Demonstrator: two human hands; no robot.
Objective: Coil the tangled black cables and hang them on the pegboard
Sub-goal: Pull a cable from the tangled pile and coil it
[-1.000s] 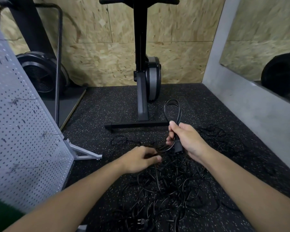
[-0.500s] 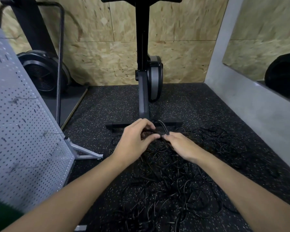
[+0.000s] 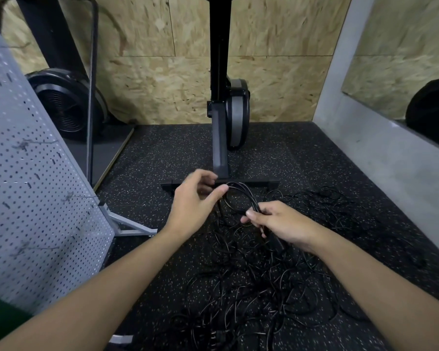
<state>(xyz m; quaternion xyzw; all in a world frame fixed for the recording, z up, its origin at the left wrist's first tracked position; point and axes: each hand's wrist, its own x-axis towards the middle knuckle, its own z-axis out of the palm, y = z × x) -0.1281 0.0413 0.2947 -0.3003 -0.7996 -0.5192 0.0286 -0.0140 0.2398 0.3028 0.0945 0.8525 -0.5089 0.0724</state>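
black exercise machine (image 3: pixel 219 153) on speckled floor (image 3: pixel 302 160); osb wall (image 3: pixel 150 84) behind.

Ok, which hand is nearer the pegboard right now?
Left. The left hand is between the pegboard and the cable loop; the right hand grips that loop, farther off.

Both forearms outstretched — left hand (image 3: pixel 195 201) half-open, right hand (image 3: pixel 281 224) fingers (image 3: pixel 251 214) pinched round the cable loop (image 3: pixel 250 197)

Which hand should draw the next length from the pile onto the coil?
Left, probably. The right hand is occupied pinching the coil; the left hand seems free beside it, near the tangled cables.
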